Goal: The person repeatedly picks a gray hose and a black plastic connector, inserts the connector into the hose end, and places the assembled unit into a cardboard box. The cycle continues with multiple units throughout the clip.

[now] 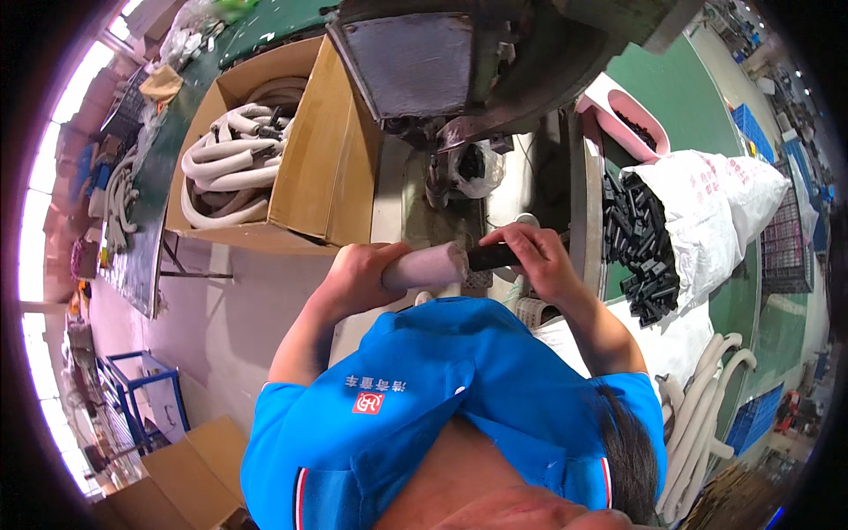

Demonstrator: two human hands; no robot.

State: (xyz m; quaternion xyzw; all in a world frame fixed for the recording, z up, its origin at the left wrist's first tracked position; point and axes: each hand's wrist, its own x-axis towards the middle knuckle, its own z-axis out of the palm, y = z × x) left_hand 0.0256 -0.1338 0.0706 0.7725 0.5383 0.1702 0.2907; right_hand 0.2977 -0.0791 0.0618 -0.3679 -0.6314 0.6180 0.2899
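Observation:
My left hand (360, 276) is closed around a thick pale foam-covered tube (427, 268), held crosswise in front of my chest. From the other side my right hand (537, 258) grips a short black plastic piece (493, 257) between thumb and fingers. The inner end of the black piece meets the tube's right end; how far it goes in, if at all, I cannot tell. Just beyond both hands stands a heavy machine (415, 66), its metal head overhanging a clear plastic bag (478, 170) with dark pieces inside.
To the left, an open cardboard box (327, 168) holds several coiled pale tubes (231, 166). At the right, black plastic parts (638, 243) spill from a white sack (720, 199) on a green table (676, 97), near a pink container (623, 124). More pale tubes (702, 424) lie lower right.

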